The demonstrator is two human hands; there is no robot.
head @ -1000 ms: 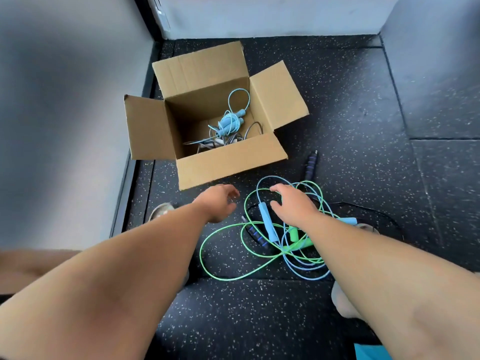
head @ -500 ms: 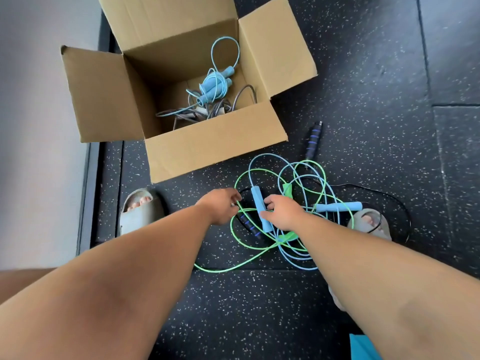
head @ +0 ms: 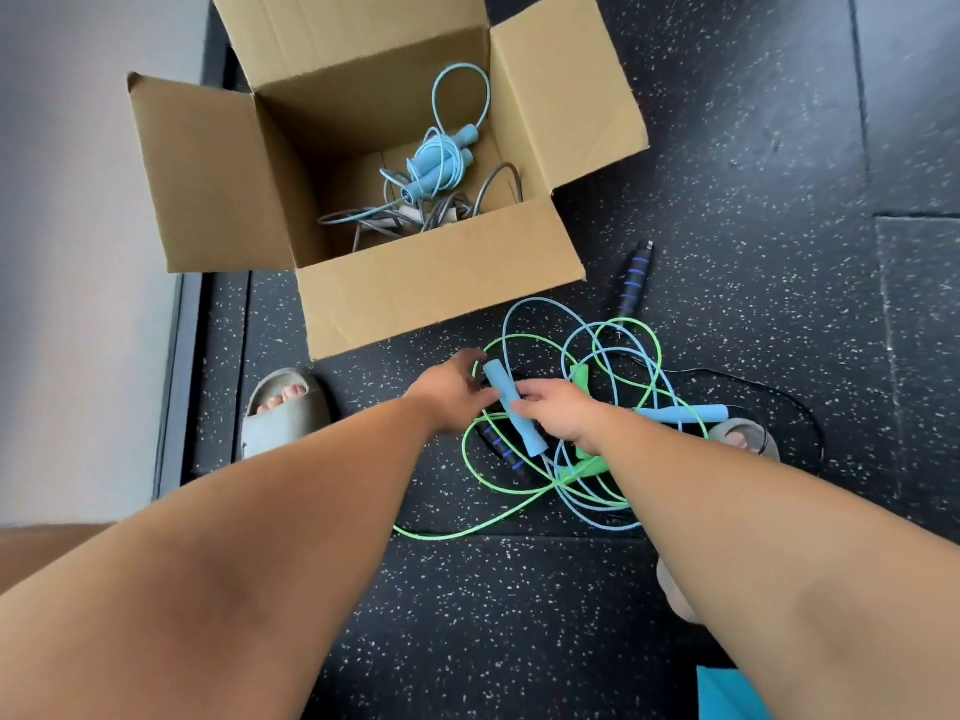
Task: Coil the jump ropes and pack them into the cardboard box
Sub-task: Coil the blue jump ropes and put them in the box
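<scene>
floor: speckled black | on it: cardboard box, jump ropes

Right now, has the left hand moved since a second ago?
Yes. Against the cardboard box, the left hand has shifted right, up to the light blue handle that the right hand grips.

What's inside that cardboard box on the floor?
The cardboard box holds a coiled light blue jump rope and, partly under it, grey rope. The box's near wall covers the front of its floor, so anything there cannot be seen.
</scene>
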